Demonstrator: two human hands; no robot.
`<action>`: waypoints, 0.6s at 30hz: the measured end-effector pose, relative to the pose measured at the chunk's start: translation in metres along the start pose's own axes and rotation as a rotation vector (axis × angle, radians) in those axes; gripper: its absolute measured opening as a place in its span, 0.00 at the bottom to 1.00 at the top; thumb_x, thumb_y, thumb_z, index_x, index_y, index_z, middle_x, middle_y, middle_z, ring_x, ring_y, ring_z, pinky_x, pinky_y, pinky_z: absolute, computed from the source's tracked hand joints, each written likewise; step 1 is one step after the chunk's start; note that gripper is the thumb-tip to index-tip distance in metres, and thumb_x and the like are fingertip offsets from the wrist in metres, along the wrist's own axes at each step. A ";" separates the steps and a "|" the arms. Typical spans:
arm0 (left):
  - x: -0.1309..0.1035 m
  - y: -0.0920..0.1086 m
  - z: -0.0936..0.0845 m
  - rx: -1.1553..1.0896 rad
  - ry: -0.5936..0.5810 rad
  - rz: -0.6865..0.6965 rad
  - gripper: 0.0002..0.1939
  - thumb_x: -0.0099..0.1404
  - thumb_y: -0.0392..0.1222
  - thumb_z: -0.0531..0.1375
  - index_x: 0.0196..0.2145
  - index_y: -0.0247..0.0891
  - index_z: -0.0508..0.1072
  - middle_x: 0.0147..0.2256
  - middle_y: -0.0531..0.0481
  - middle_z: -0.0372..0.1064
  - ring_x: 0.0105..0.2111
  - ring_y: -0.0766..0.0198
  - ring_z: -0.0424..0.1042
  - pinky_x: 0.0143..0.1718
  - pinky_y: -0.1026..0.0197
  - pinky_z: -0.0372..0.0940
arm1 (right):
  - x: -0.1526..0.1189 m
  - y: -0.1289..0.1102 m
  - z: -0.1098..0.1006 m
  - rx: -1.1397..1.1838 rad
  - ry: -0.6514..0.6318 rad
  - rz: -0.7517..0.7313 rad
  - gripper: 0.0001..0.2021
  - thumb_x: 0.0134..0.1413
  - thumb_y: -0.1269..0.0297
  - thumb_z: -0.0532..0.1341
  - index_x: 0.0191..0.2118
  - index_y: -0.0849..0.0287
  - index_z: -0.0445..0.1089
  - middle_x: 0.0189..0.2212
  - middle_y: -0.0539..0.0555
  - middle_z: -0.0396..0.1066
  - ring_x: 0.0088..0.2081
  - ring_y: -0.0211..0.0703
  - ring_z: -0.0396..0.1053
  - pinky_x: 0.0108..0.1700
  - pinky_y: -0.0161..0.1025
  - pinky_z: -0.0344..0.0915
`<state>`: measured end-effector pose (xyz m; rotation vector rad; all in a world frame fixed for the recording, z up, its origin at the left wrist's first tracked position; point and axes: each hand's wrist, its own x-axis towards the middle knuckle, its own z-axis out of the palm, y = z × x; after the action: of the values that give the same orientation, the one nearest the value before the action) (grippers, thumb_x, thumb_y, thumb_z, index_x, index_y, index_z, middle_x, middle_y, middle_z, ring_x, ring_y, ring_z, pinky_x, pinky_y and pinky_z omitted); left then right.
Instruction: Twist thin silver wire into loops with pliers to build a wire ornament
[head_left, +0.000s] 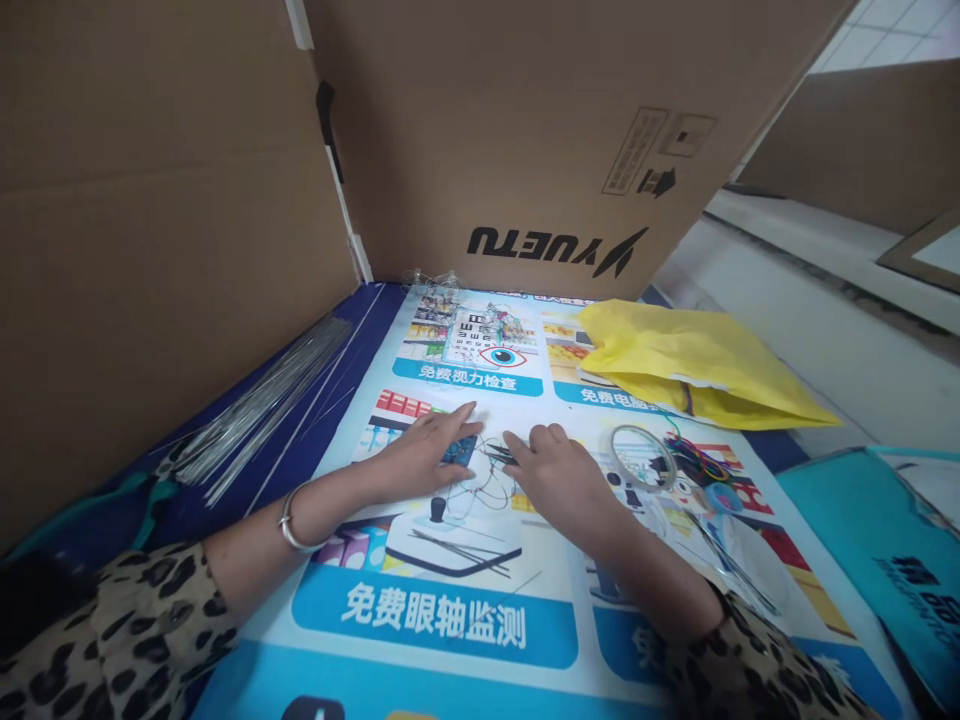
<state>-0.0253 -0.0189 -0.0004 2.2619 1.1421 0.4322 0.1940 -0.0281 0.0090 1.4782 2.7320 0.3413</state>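
My left hand [424, 455] lies on the printed sheet [322, 595] with thumb and forefinger spread; beside them is a small dark blue patch. My right hand [559, 478] faces it, fingers curled and forefinger stretched out. Thin dark tips [501, 454] show by its fingertips; what it grips is too small to make out. Fine wire loops [487, 490] lie between the hands. Nearer to me rest several thin dark rods [457, 548]. A clear round dish [643, 458] and a bundle of coloured cords [705, 462] lie to the right.
Many silvery wires [262, 400] and teal-handled pliers [150, 490] lie at left. Tangled wire [435, 285] is at the back. A yellow bag [690, 355] and a teal packet [870, 560] lie at right. Cardboard walls [480, 130] stand behind and left.
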 end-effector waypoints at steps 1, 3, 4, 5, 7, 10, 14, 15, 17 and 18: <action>0.000 0.000 0.000 0.001 0.001 0.005 0.43 0.60 0.46 0.57 0.62 0.44 0.31 0.57 0.46 0.56 0.60 0.51 0.46 0.57 0.44 0.41 | 0.000 0.000 0.000 0.000 -0.007 0.001 0.20 0.56 0.56 0.53 0.53 0.55 0.60 0.37 0.60 0.65 0.41 0.51 0.59 0.34 0.41 0.57; -0.001 -0.002 0.000 0.009 0.018 0.027 0.43 0.60 0.46 0.57 0.62 0.44 0.30 0.57 0.45 0.56 0.60 0.50 0.46 0.57 0.43 0.41 | -0.001 -0.001 0.000 0.007 -0.011 0.001 0.19 0.57 0.56 0.52 0.53 0.55 0.60 0.37 0.60 0.65 0.40 0.51 0.59 0.34 0.41 0.57; -0.002 -0.002 -0.001 0.013 0.030 0.039 0.43 0.60 0.46 0.57 0.62 0.44 0.31 0.57 0.45 0.56 0.60 0.51 0.46 0.57 0.43 0.42 | -0.001 -0.001 0.000 0.011 -0.009 -0.001 0.19 0.57 0.56 0.51 0.54 0.55 0.60 0.36 0.60 0.65 0.40 0.51 0.59 0.34 0.41 0.58; -0.002 -0.003 -0.001 0.014 0.040 0.047 0.43 0.60 0.46 0.57 0.62 0.44 0.31 0.57 0.45 0.57 0.60 0.51 0.47 0.57 0.44 0.43 | -0.001 0.000 0.001 0.015 -0.005 -0.003 0.19 0.58 0.56 0.51 0.54 0.55 0.60 0.36 0.60 0.65 0.40 0.51 0.60 0.33 0.41 0.58; -0.003 -0.003 -0.003 0.007 0.049 0.053 0.43 0.60 0.46 0.58 0.62 0.44 0.33 0.57 0.44 0.57 0.60 0.52 0.47 0.56 0.46 0.46 | -0.002 0.000 0.002 0.016 0.001 -0.002 0.20 0.58 0.56 0.50 0.54 0.55 0.60 0.37 0.60 0.64 0.40 0.50 0.60 0.33 0.40 0.57; -0.004 -0.001 -0.006 0.002 0.049 0.061 0.41 0.59 0.46 0.58 0.62 0.44 0.37 0.57 0.45 0.57 0.60 0.54 0.48 0.56 0.47 0.48 | -0.002 0.001 0.005 0.007 0.007 -0.002 0.20 0.58 0.56 0.50 0.54 0.55 0.60 0.37 0.60 0.64 0.40 0.50 0.59 0.33 0.40 0.57; -0.008 0.000 -0.008 0.042 0.073 0.083 0.36 0.60 0.45 0.57 0.61 0.45 0.45 0.60 0.45 0.50 0.60 0.56 0.48 0.57 0.50 0.49 | -0.002 0.002 0.007 0.002 0.029 -0.016 0.20 0.58 0.56 0.49 0.54 0.55 0.60 0.36 0.59 0.64 0.40 0.49 0.59 0.34 0.40 0.57; -0.009 0.000 -0.008 0.057 0.079 0.084 0.34 0.61 0.45 0.57 0.61 0.45 0.47 0.60 0.45 0.48 0.60 0.57 0.48 0.57 0.50 0.49 | -0.002 0.002 0.008 0.005 0.036 -0.016 0.20 0.58 0.56 0.49 0.54 0.55 0.60 0.36 0.59 0.64 0.39 0.49 0.59 0.35 0.40 0.57; -0.012 -0.002 -0.009 0.084 0.097 0.077 0.32 0.61 0.45 0.56 0.60 0.46 0.49 0.61 0.45 0.46 0.60 0.57 0.47 0.58 0.50 0.49 | -0.002 0.003 0.009 0.012 0.044 -0.015 0.20 0.58 0.56 0.49 0.54 0.55 0.61 0.36 0.59 0.64 0.39 0.49 0.59 0.35 0.40 0.57; -0.013 -0.004 -0.010 0.092 0.108 0.075 0.31 0.62 0.45 0.56 0.60 0.46 0.49 0.61 0.45 0.46 0.61 0.57 0.47 0.58 0.49 0.49 | -0.002 0.003 0.010 0.015 0.046 -0.014 0.20 0.58 0.55 0.49 0.54 0.55 0.61 0.36 0.59 0.64 0.39 0.49 0.59 0.35 0.40 0.56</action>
<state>-0.0402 -0.0244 0.0046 2.3927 1.1553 0.5475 0.1988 -0.0268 -0.0003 1.4724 2.7852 0.3598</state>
